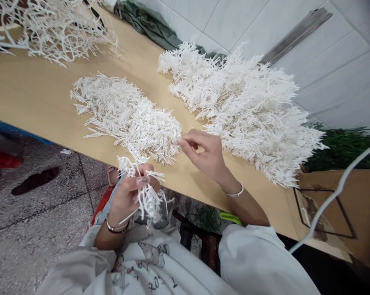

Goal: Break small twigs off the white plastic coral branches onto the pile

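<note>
My left hand (132,188) is closed around a white branching artificial sprig (149,200), held over my lap near the table's front edge. Its thin, twig-like tips stick out above and below the fingers. Over the table, my right hand (205,153) has thumb and forefinger pinched together at the right end of a pile of small white sprigs (126,114). Whether a piece is between those fingertips is too small to tell. Behind and right of this hand lies a larger heap of bushy white sprigs (243,102).
Long tangled white stems (58,28) lie at the table's far left. Dark green cloth (148,24) runs along the tiled wall. To the right are a cardboard box (350,196), green foliage (347,147) and a white cable (338,188). A dark shoe (35,180) rests on the floor.
</note>
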### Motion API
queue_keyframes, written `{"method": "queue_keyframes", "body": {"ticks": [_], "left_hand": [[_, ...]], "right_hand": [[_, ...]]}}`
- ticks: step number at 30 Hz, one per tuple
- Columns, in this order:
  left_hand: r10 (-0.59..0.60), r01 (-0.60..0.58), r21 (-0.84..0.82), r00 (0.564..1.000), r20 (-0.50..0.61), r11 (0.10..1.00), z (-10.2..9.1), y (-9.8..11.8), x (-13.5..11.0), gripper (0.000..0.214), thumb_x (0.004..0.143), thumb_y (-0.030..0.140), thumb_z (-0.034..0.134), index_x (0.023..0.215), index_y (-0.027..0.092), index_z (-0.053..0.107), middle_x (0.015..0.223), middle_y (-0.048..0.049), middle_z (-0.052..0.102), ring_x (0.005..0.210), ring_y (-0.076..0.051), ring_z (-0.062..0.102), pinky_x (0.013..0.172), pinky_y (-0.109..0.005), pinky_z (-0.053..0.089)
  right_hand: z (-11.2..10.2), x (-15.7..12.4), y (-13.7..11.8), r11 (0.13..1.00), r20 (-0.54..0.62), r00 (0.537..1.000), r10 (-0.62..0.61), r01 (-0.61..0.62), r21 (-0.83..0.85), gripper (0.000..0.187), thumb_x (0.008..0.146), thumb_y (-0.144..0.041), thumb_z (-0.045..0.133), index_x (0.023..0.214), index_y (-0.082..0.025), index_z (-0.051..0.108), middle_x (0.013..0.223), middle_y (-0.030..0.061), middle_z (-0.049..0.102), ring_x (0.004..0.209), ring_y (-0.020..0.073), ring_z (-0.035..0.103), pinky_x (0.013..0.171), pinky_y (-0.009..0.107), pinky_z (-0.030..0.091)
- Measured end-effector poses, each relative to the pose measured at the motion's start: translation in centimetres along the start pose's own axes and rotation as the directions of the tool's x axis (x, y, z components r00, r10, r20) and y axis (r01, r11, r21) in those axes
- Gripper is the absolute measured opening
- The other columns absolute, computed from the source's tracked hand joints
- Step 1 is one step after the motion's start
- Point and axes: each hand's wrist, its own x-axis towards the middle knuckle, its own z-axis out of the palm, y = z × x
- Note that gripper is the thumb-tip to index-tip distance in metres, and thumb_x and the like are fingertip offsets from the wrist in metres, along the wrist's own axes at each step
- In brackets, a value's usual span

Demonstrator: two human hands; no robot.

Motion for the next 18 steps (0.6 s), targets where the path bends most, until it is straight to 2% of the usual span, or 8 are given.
{"method": "queue_keyframes", "body": {"ticks": [2, 6, 9, 11, 13, 16, 18], "left_hand": [[-0.010, 0.012, 0.039, 0.999, -0.049, 0.999, 0.0, -0.2, -0.3, 0.027, 0.068, 0.032, 0.063, 0.055, 0.018, 0.044, 0.039, 0.0074, 0.027, 0.034, -0.005, 0.018, 0.035, -0.021, 0.014], [-0.052, 0.067, 0.136, 0.992, -0.115, 0.988, 0.1, -0.8, -0.7, 0.030, 0.074, 0.036, 0.060, 0.056, 0.017, 0.046, 0.043, 0.0061, 0.028, 0.038, -0.005, 0.021, 0.037, -0.022, 0.012], [-0.052, 0.080, 0.173, 0.986, -0.159, 0.982, 0.3, -1.0, -0.8, 0.031, 0.074, 0.037, 0.062, 0.057, 0.016, 0.048, 0.045, 0.0064, 0.027, 0.038, -0.004, 0.019, 0.037, -0.023, 0.011], [-0.052, 0.086, 0.176, 0.981, -0.185, 0.981, 0.4, -0.9, -0.7, 0.030, 0.071, 0.040, 0.065, 0.061, 0.016, 0.051, 0.048, 0.0061, 0.030, 0.038, -0.004, 0.020, 0.037, -0.022, 0.009], [-0.048, 0.082, 0.179, 0.981, -0.187, 0.980, 0.4, -0.7, -0.6, 0.032, 0.068, 0.045, 0.068, 0.064, 0.016, 0.053, 0.050, 0.0058, 0.033, 0.039, -0.004, 0.021, 0.036, -0.021, 0.008], [-0.004, 0.036, 0.215, 0.989, -0.146, 0.976, 0.5, -0.6, -0.5, 0.035, 0.064, 0.045, 0.073, 0.066, 0.016, 0.054, 0.052, 0.0057, 0.034, 0.043, -0.004, 0.025, 0.037, -0.019, 0.015], [0.017, 0.016, 0.261, 0.992, -0.123, 0.965, 0.5, -0.7, -0.5, 0.031, 0.068, 0.041, 0.071, 0.067, 0.016, 0.053, 0.054, 0.0057, 0.033, 0.045, -0.004, 0.026, 0.040, -0.018, 0.019]], "right_hand": [[-0.1, 0.5, 1.0, 0.980, -0.072, 0.997, 0.009, -0.023, -0.197, 0.034, 0.086, -0.030, 0.060, 0.057, -0.015, 0.050, 0.053, -0.0034, 0.043, 0.051, 0.0070, 0.037, 0.053, 0.023, 0.029], [0.3, 0.4, 2.4, 0.887, -0.012, 0.999, 0.039, -0.040, -0.460, 0.046, 0.088, -0.041, 0.054, 0.051, -0.016, 0.041, 0.051, -0.0030, 0.039, 0.052, 0.0084, 0.038, 0.054, 0.025, 0.028], [0.5, 0.1, 2.5, 0.835, -0.004, 1.000, 0.027, -0.024, -0.550, 0.042, 0.087, -0.044, 0.055, 0.057, -0.016, 0.044, 0.058, -0.0020, 0.043, 0.056, 0.0093, 0.039, 0.057, 0.025, 0.029], [0.6, -0.1, 1.8, 0.884, -0.036, 0.999, -0.006, -0.012, -0.468, 0.034, 0.085, -0.041, 0.058, 0.065, -0.016, 0.048, 0.065, -0.0013, 0.046, 0.059, 0.0093, 0.041, 0.058, 0.024, 0.032], [0.6, -0.4, 0.7, 0.967, -0.010, 1.000, -0.025, 0.022, -0.255, 0.026, 0.086, -0.036, 0.058, 0.071, -0.016, 0.050, 0.068, -0.0011, 0.049, 0.060, 0.0087, 0.042, 0.057, 0.023, 0.034], [0.7, -1.0, -1.5, 0.994, 0.196, 0.979, -0.055, 0.035, 0.106, 0.018, 0.089, -0.030, 0.054, 0.079, -0.015, 0.054, 0.071, -0.0004, 0.052, 0.062, 0.0078, 0.045, 0.057, 0.020, 0.037], [0.8, -1.4, -2.8, 0.981, 0.306, 0.950, -0.062, 0.002, 0.192, 0.014, 0.089, -0.027, 0.054, 0.084, -0.013, 0.055, 0.072, -0.0004, 0.051, 0.063, 0.0074, 0.045, 0.057, 0.020, 0.038]]}}
